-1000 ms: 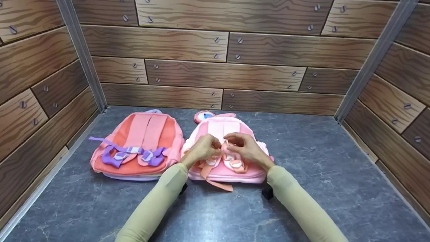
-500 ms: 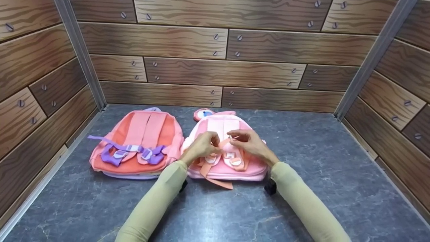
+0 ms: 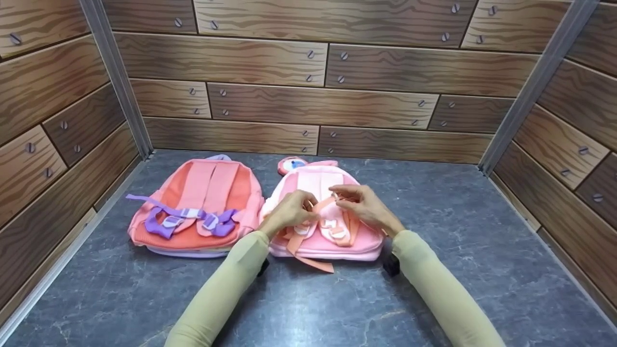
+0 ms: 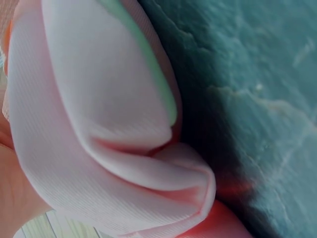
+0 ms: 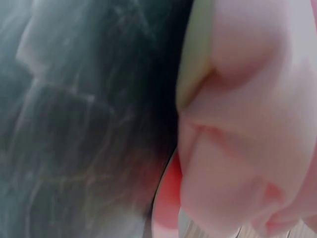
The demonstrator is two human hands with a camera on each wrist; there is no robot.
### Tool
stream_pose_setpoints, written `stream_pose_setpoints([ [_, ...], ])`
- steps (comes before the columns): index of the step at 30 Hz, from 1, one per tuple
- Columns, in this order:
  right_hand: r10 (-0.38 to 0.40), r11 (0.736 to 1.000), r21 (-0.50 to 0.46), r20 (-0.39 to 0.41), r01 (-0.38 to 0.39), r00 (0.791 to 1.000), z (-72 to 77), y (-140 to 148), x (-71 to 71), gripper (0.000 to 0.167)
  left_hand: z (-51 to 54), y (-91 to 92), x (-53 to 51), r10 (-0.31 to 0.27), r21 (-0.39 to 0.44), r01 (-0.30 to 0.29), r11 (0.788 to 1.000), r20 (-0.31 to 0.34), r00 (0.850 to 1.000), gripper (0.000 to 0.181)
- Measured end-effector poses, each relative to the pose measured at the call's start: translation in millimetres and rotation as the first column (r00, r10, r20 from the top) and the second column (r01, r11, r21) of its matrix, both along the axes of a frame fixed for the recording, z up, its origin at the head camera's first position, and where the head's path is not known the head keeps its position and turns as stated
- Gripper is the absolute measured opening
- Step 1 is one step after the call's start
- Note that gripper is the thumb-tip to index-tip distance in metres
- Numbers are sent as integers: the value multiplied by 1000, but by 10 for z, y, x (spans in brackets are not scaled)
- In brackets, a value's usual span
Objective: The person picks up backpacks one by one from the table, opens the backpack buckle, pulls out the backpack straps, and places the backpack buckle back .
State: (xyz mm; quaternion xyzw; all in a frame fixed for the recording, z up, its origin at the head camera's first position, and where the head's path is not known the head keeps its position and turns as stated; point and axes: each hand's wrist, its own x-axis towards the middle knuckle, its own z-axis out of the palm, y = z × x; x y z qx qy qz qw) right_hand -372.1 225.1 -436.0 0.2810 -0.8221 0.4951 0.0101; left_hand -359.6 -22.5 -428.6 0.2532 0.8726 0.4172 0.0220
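A light pink backpack (image 3: 284, 188) lies on the table with its shoulder straps upward. Above it, my left hand (image 3: 293, 208) pinches an orange webbing strap (image 3: 324, 204) between curled fingers and thumb. Off to its right, my right hand (image 3: 364, 205) pinches the other end of this strap, where a small pale piece shows at the fingertips. The strap stretches between both hands. White buckles (image 3: 330, 223) with more orange webbing sit just below. Both wrist views mostly show the backpack's pale fabric side (image 4: 109, 84); the fingertips are out of sight there.
Left of the pink backpack lies a coral backpack (image 3: 176, 197) with purple straps, close against it. Behind the pink one is a round plush piece with an eye (image 3: 292, 165). An orange strap tail (image 3: 315, 263) hangs over the front edge. Wood-patterned walls (image 3: 308, 106) enclose the table.
My right hand has moved a little to the right, away from the left hand, so more of the orange strap shows between them. The left hand has barely moved.
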Motion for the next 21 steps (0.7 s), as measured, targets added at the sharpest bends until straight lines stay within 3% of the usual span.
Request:
stream_pose_setpoints([
  [5, 2, 1000, 14, 15, -2, 1000, -9, 51, -25, 35, 15, -2, -3, 4, 5, -4, 1000, 24, 1000, 13],
  [15, 29, 1000, -6, 58, -29, 998, -35, 109, -47, 33, 14, 4, 0, -16, 93, 6, 996, 106, 994, 18],
  [21, 23, 1000, -16, 65, -22, 998, -64, 150, -63, 31, 12, 25, -1, 18, 57, -25, 998, 126, 992, 21],
])
